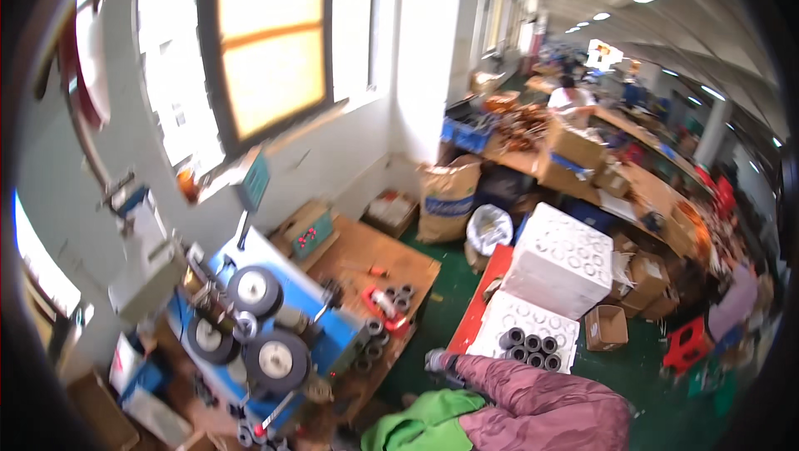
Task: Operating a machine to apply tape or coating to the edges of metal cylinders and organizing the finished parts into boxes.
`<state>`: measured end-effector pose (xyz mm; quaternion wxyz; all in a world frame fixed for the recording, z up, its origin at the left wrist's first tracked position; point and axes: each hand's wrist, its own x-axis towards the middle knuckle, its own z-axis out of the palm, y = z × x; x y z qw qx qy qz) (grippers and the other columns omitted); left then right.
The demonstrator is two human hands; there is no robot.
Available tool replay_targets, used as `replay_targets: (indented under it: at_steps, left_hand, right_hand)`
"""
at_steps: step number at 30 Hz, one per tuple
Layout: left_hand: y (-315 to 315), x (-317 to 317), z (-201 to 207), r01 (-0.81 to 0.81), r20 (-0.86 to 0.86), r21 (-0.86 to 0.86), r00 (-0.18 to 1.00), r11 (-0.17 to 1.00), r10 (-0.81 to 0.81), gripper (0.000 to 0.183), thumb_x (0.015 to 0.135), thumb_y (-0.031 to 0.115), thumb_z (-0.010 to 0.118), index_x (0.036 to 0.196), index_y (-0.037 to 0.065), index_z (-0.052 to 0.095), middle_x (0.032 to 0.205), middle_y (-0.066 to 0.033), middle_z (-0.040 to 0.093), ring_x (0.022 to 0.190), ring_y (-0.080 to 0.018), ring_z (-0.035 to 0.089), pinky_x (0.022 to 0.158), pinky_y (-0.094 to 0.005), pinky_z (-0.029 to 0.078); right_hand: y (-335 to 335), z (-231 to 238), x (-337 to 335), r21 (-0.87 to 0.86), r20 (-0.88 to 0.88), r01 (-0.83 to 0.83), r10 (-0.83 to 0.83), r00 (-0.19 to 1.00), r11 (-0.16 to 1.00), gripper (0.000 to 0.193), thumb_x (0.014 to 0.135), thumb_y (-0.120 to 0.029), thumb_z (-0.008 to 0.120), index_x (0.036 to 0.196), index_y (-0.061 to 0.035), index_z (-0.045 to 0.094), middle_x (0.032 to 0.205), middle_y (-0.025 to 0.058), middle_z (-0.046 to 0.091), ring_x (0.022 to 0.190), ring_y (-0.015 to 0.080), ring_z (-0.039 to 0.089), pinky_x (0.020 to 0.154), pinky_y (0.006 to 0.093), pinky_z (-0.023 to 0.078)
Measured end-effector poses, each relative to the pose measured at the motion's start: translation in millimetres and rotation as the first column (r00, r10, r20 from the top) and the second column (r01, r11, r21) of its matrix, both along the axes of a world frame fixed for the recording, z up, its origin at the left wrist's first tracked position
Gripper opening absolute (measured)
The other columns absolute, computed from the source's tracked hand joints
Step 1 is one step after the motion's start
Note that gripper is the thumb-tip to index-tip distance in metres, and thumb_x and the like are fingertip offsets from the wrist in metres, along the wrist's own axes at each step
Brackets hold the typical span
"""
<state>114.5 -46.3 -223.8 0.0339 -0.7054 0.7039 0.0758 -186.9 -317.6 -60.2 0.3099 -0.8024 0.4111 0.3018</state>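
My right hand, in what looks like a grey glove, is at the end of a mauve padded sleeve. It lies between the wooden bench and a white foam tray, over the green floor. Blur hides its fingers, so I cannot tell whether it holds anything. Several black ring-shaped parts stand grouped on the foam tray, right of that hand. My left hand does not show. Green cloth covers part of my body at the lower edge.
A blue machine with dark wheels stands on the left. The wooden bench carries a red tool, black rings and a control box. Stacked foam trays, a cardboard box and a red stool are on the right.
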Motion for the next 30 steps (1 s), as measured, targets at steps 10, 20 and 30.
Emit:
replay_targets:
  at_steps: [10,20,30]
  left_hand:
    - [-25,-33,23,-0.542,-0.87,0.211,0.276,0.814,0.409,0.023,0.079,0.025,0.055,0.095,0.009,0.054,0.087,-0.0061,0.058,0.08,-0.0242,0.054,0.071,-0.0362,0.043]
    - [4,-5,68,-0.464,-0.391,0.849,-0.873,0.252,-0.291,0.05,0.088,0.042,0.038,0.127,0.012,0.029,0.124,-0.0136,0.045,0.107,-0.0326,0.047,0.084,-0.0454,0.04]
    - [-6,2,85,-0.504,-0.396,0.825,-0.839,0.256,-0.373,0.056,0.086,0.052,0.038,0.127,0.014,0.029,0.13,-0.0122,0.039,0.114,-0.0333,0.043,0.089,-0.0485,0.036]
  right_hand:
    - [27,-30,11,0.014,0.447,0.075,-0.073,0.891,0.997,0.034,0.074,-0.035,0.061,0.095,-0.0088,0.064,0.091,0.0125,0.063,0.085,0.0301,0.059,0.079,0.0377,0.046]
    - [13,-80,-18,0.416,0.183,0.55,-0.659,0.729,0.724,0.012,0.081,-0.018,0.056,0.087,-0.0074,0.058,0.069,0.0032,0.06,0.05,0.0122,0.053,0.045,0.0303,0.047]
    - [12,-61,-11,0.231,0.24,0.537,-0.582,0.777,0.811,0.018,0.078,-0.021,0.061,0.082,-0.003,0.062,0.07,0.0046,0.062,0.058,0.0142,0.056,0.054,0.0282,0.047]
